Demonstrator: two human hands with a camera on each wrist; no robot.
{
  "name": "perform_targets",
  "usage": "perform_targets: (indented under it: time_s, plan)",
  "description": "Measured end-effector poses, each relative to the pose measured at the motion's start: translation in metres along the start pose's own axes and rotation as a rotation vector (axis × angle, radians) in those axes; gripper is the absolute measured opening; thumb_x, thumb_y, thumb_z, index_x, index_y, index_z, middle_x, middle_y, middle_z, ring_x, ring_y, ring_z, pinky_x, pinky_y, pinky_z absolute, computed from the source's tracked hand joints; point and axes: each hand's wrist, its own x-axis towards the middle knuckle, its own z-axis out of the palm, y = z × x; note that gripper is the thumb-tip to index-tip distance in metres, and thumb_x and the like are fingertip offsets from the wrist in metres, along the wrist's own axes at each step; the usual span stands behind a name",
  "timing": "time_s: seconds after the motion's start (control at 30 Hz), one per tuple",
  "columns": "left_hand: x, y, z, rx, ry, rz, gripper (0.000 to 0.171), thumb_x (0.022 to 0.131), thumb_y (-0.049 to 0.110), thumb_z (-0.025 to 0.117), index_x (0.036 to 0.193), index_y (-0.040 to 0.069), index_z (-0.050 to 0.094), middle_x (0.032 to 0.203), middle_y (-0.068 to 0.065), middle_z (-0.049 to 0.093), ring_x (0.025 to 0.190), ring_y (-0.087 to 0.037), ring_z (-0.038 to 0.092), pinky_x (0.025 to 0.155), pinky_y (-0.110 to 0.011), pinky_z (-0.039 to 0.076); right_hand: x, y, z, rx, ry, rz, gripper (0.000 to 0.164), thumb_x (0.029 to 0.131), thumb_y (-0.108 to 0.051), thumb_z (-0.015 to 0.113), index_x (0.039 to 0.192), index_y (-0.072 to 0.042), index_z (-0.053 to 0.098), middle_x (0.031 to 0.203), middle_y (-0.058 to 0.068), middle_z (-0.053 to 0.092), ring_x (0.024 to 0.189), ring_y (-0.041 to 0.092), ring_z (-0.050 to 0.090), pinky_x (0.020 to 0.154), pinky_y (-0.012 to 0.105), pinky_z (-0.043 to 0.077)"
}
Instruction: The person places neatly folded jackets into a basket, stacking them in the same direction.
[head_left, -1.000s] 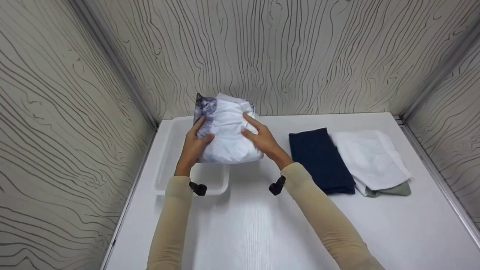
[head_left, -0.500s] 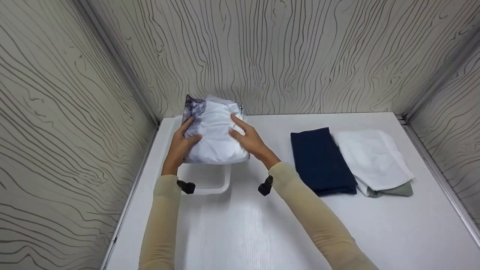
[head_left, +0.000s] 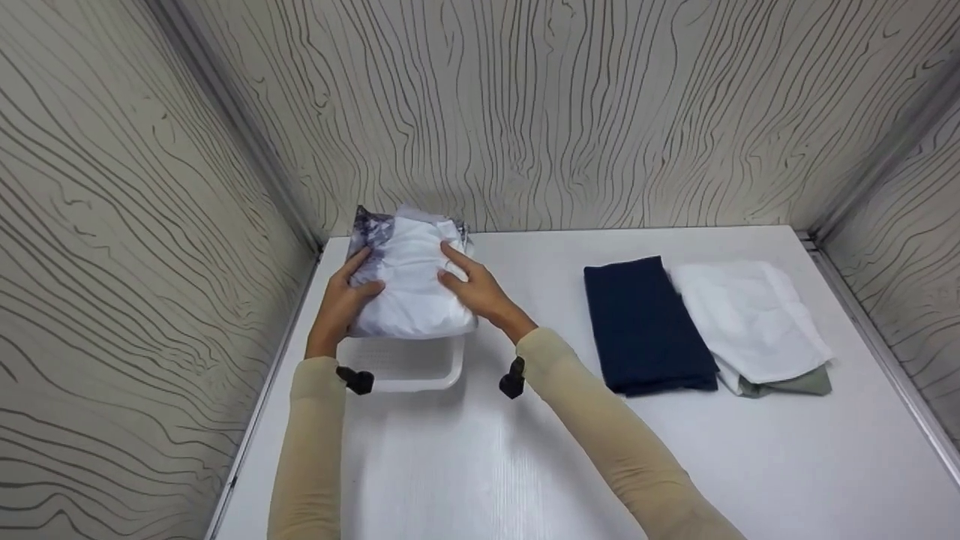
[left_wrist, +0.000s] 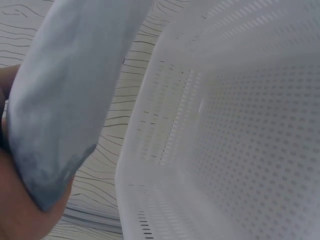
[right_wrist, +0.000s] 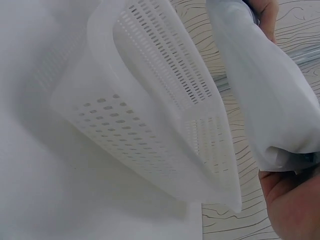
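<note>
A folded white garment [head_left: 412, 289] with a purple-grey patterned side is held up between both hands in the head view. My left hand [head_left: 341, 304] grips its left edge, thumb on top. Its right edge is in the grip of my right hand [head_left: 484, 294], with thumb and a finger on the upper face and the other fingers hidden beneath. Under the garment stands a white perforated basket [head_left: 455, 367], partly covered from above. Both wrist views show the garment above the basket and apart from it; the visible floor of the basket [left_wrist: 255, 135] is bare.
On the right side of the white table [head_left: 450, 465] lies a folded navy cloth [head_left: 649, 326]. Beside it is a folded white cloth [head_left: 750, 319] over a green one [head_left: 795, 382]. Wood-patterned panels [head_left: 525, 112] enclose the table at the back and sides.
Both hands have carried the folded garment to the left, and lately a little lower, over the basket. The grip looks the same. The cloths on the right lie where they were.
</note>
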Motion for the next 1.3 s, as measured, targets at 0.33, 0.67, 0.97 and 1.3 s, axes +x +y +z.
perform_targets:
  time_s: [0.33,0.67,0.97,1.3]
  plan:
    - [-0.003,-0.016,-0.013,-0.006,-0.002,-0.065,0.08,0.093,0.007,0.073,0.166,0.015,0.04,0.178,-0.017,0.019,0.167,-0.034,0.011,0.135,-0.05,0.012,0.0,0.007,0.017,-0.013,-0.051,0.051,0.059,0.111,-0.028,0.057,0.166,-0.018,0.039,0.174,0.003,0.036,0.164,0.027,0.025,0.133,0.046,0.023]
    - [-0.006,-0.036,-0.023,0.042,-0.007,-0.105,0.08,0.092,0.005,0.07,0.166,0.014,0.039,0.177,-0.019,0.021,0.166,-0.036,0.014,0.135,-0.051,0.015,-0.002,0.013,0.036,-0.04,-0.105,0.075,0.061,0.112,-0.028,0.054,0.168,-0.019,0.034,0.175,0.003,0.032,0.164,0.027,0.025,0.133,0.045,0.024]
    - [-0.008,-0.053,-0.026,0.122,-0.024,-0.113,0.081,0.089,0.004,0.069,0.165,0.009,0.041,0.175,-0.022,0.025,0.165,-0.039,0.017,0.134,-0.052,0.018,-0.006,0.016,0.047,-0.13,-0.172,0.115,0.061,0.113,-0.026,0.051,0.169,-0.014,0.03,0.175,0.009,0.032,0.164,0.03,0.025,0.134,0.047,0.022]
    - [-0.006,-0.059,-0.021,0.179,-0.053,-0.186,0.081,0.092,0.003,0.065,0.167,0.009,0.036,0.177,-0.022,0.02,0.166,-0.04,0.012,0.134,-0.055,0.016,-0.006,0.01,0.055,-0.195,-0.232,0.182,0.063,0.113,-0.023,0.046,0.171,-0.012,0.024,0.178,0.008,0.024,0.166,0.03,0.02,0.134,0.046,0.019]
